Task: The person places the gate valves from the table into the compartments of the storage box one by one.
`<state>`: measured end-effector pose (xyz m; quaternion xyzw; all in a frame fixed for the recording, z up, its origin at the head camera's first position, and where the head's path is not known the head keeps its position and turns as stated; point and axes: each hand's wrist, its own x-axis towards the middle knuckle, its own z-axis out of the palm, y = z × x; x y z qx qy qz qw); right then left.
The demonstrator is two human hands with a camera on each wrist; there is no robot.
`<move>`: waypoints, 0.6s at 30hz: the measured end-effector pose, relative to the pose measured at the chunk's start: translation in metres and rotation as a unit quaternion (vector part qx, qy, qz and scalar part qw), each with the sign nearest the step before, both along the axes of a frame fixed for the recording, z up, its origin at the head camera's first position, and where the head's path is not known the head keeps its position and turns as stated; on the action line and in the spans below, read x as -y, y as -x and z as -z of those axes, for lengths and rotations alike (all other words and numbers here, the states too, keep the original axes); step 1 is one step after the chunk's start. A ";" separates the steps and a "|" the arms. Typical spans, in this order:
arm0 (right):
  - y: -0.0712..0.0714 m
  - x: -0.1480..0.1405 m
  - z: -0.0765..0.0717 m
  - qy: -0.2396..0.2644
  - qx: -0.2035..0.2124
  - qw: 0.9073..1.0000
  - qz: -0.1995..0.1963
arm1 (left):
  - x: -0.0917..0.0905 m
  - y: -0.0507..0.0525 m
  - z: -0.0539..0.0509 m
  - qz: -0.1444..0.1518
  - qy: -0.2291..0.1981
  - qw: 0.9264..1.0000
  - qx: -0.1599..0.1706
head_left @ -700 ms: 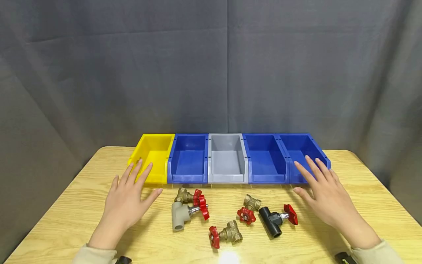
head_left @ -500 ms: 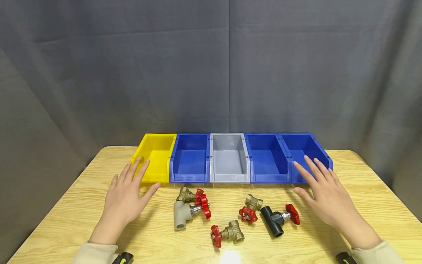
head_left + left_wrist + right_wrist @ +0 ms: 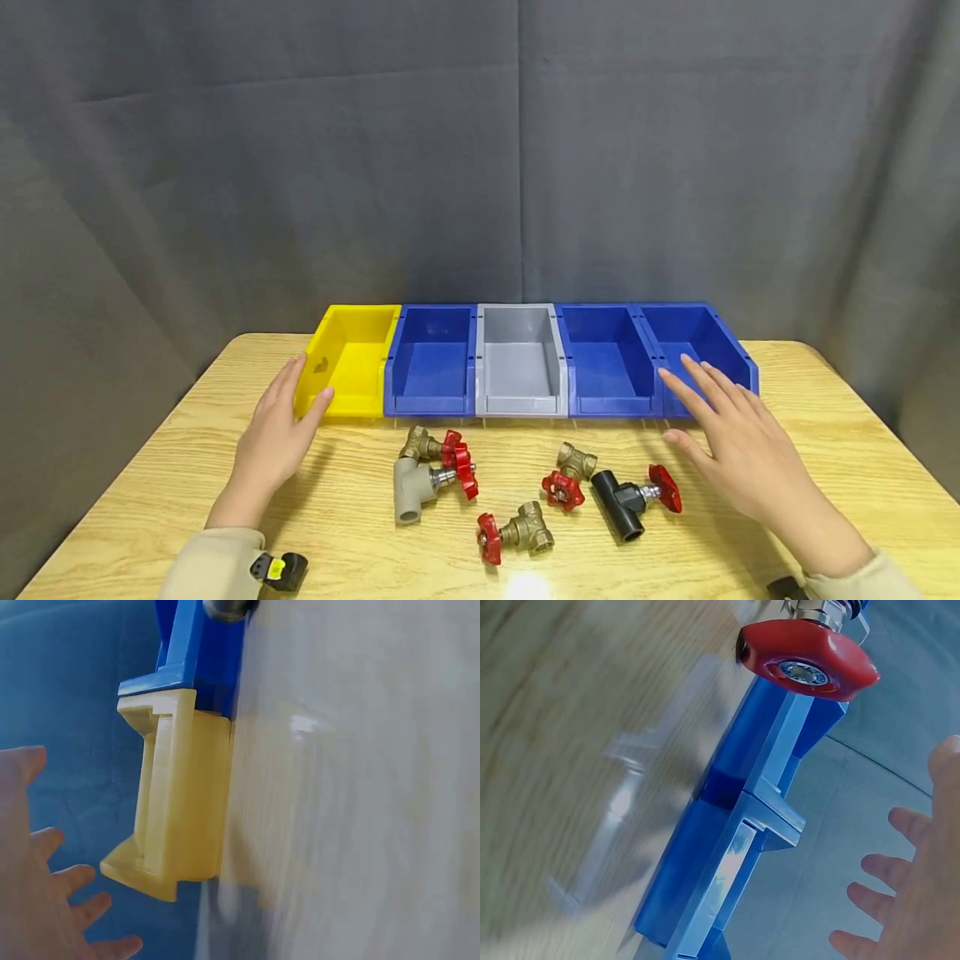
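Note:
My left hand (image 3: 272, 442) hovers with extended fingers near the front left corner of the yellow bin (image 3: 360, 400), holding nothing. My right hand (image 3: 750, 450), fingers spread and empty, is in front of the rightmost blue bin (image 3: 678, 333). Nearest to it lies a black tee valve (image 3: 621, 507) with a red handwheel. A grey tee valve (image 3: 411, 492) touches or nearly touches a brass valve (image 3: 420, 443) at centre left. Another brass valve (image 3: 576, 461) lies right of centre, and one more brass valve (image 3: 528, 529) is nearer the front edge.
Along the back of the wooden table (image 3: 165, 483) stand five bins side by side: yellow, blue (image 3: 431, 406), grey (image 3: 521, 406), and two blue ones. A dark grey curtain (image 3: 450, 167) hangs behind them. Dark devices are strapped at both wrists.
My left hand has turned and shifted slightly left, away from over the yellow bin's front. The right hand has moved only slightly. The valves and bins have stayed in place.

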<state>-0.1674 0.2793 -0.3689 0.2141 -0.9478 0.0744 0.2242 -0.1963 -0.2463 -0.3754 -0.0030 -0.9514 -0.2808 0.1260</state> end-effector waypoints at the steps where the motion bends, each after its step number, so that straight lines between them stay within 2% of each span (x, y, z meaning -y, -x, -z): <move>1: 0.000 0.001 0.000 -0.001 -0.001 1.000 -0.001 | 0.001 0.002 0.000 -0.001 -0.021 1.000 0.007; 6: -0.001 0.003 -0.001 -0.002 -0.005 1.000 -0.004 | 0.005 0.013 0.002 -0.003 -0.114 0.993 0.041; 12: 0.001 0.006 -0.001 -0.007 -0.006 1.000 -0.011 | 0.009 0.025 0.009 -0.005 -0.227 0.972 0.067; 15: 0.000 0.008 -0.001 -0.006 -0.006 1.000 -0.016 | 0.008 0.029 0.012 -0.012 -0.259 0.964 0.063; 18: -0.002 0.011 -0.001 0.002 0.001 1.000 -0.021 | 0.008 0.031 0.016 -0.021 -0.269 0.961 0.062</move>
